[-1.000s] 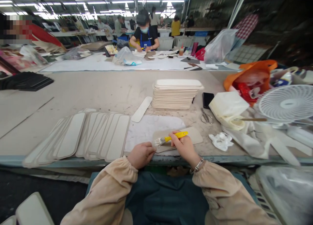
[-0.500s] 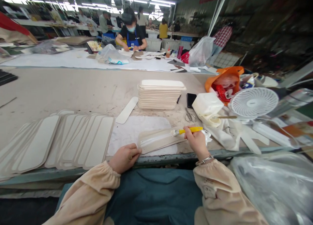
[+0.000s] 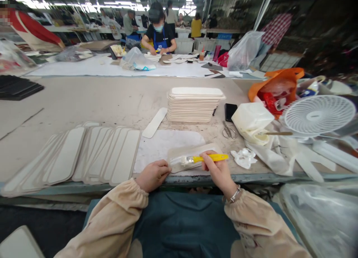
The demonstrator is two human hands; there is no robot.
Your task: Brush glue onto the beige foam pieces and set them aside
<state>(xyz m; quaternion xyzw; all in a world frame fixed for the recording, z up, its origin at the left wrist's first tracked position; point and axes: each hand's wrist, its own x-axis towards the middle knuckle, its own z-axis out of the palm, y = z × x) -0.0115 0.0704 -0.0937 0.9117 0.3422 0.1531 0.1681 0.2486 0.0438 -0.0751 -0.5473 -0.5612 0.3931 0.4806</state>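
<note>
My right hand (image 3: 216, 168) grips a yellow-handled paintbrush (image 3: 214, 158), its whitish bristles lying on a beige rounded panel (image 3: 177, 152). A wet-looking white streak shows on the panel around the bristles. At the panel's near left corner, my left hand (image 3: 154, 174) pinches the edge between thumb and fingers. The panel rests partly on a white sheet (image 3: 145, 149) at the table's front edge. Behind it stands a tall stack of cream panels (image 3: 192, 110), with one loose cream strip (image 3: 154, 123) leaning beside it. Several cream-on-beige panels (image 3: 120, 157) lie overlapped to the left.
Right of the work lie scissors (image 3: 229, 131), a phone (image 3: 231, 112), crumpled white tissue (image 3: 244, 158), a white container (image 3: 251, 118) and a white fan (image 3: 319, 116). An orange bag (image 3: 257, 90) sits behind them. Across the table a co-worker (image 3: 160, 34) handles pieces.
The brush has moved left and nearer along the panel, my right hand with it. My left hand still holds the corner. The camera view has swung slightly left.
</note>
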